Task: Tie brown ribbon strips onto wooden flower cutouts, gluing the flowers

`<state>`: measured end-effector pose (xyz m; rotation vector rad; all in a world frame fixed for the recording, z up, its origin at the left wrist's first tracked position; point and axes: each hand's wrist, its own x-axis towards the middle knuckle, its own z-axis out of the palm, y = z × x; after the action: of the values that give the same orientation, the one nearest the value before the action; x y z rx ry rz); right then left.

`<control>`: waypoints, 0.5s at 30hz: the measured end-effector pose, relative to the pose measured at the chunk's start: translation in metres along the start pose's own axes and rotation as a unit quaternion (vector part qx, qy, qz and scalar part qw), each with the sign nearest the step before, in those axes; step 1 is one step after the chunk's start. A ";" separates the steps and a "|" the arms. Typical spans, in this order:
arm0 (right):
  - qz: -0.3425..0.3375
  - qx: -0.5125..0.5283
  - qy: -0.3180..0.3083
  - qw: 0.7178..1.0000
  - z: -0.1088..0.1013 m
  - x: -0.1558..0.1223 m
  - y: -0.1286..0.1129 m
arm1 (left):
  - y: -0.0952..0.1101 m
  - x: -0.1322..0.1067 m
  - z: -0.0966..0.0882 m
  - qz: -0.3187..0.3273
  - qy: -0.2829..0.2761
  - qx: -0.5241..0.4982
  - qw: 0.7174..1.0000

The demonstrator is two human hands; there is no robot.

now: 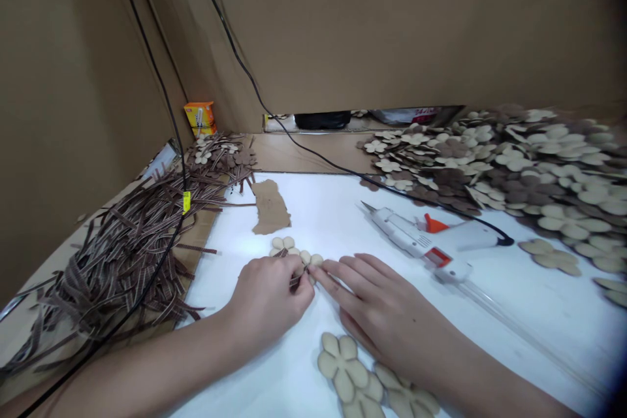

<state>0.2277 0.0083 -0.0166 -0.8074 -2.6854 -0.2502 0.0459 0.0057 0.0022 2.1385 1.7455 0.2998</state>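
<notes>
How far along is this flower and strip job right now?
Looks done: a large pile of cardboard flower cutouts lies at the far right. In hand: the left hand pinches a dark striped strip at a small flower, the right hand beside it. Left: a big heap of strips.

"Surface?"
"White sheet (337, 209) laid over a cardboard bench top (294, 153)."
"What's on it?"
"Hot glue gun (421, 241) on its side, clear glue stick (529, 333) just beside it, torn cardboard scrap (269, 208)."
"Edges?"
"Striped brown strips (117, 268) heaped left; flower cutouts (553, 176) piled right, a few lying near the front."
</notes>
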 end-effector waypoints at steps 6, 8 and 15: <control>-0.011 -0.018 0.008 1.000 0.000 0.001 -0.001 | 0.001 0.001 -0.001 -0.003 -0.002 -0.005 1.000; -0.010 -0.025 0.004 1.000 0.001 0.001 -0.001 | 0.001 0.001 -0.001 -0.004 -0.004 -0.005 1.000; 0.009 0.035 0.023 0.999 0.000 -0.003 0.002 | 0.001 0.001 -0.001 -0.002 -0.005 0.007 1.000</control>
<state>0.2315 0.0087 -0.0178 -0.7944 -2.6270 -0.1684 0.0463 0.0069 0.0038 2.1429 1.7520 0.2766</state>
